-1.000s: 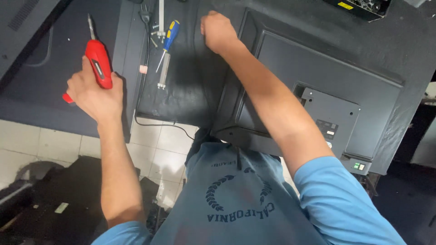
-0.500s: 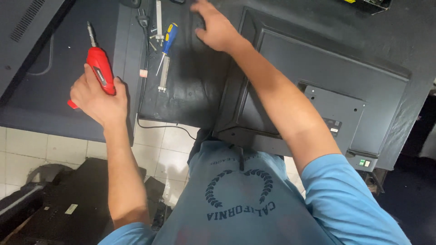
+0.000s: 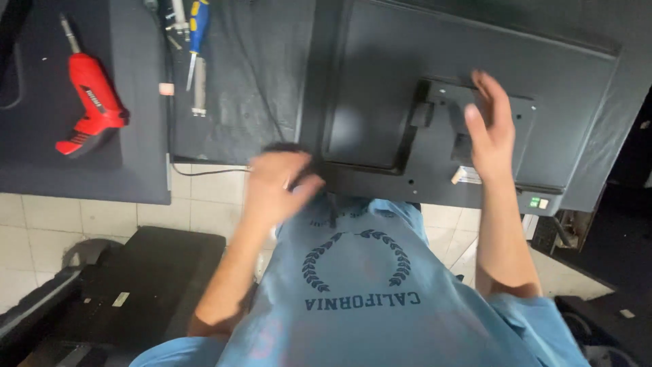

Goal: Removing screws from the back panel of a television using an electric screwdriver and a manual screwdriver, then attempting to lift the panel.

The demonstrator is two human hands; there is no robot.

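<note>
Flat-screen monitor [image 3: 475,102], black, lies face down on the dark surface [image 3: 258,88], its back panel up and its long axis running left to right across the head view. The right hand [image 3: 490,132] rests over the raised mounting block [image 3: 468,126] at the panel's centre, fingers spread and flat, gripping nothing. The left hand [image 3: 278,183] is blurred at the monitor's near left corner, fingers curled; whether its grip is clamped on the edge cannot be told. The monitor lies directly ahead of both hands, the right one further onto it. Well to the left, a red electric screwdriver [image 3: 92,105] lies on a dark mat [image 3: 41,163], apart from both hands. A blue-and-yellow-handled screwdriver [image 3: 197,34] lies between it and the monitor.
</note>
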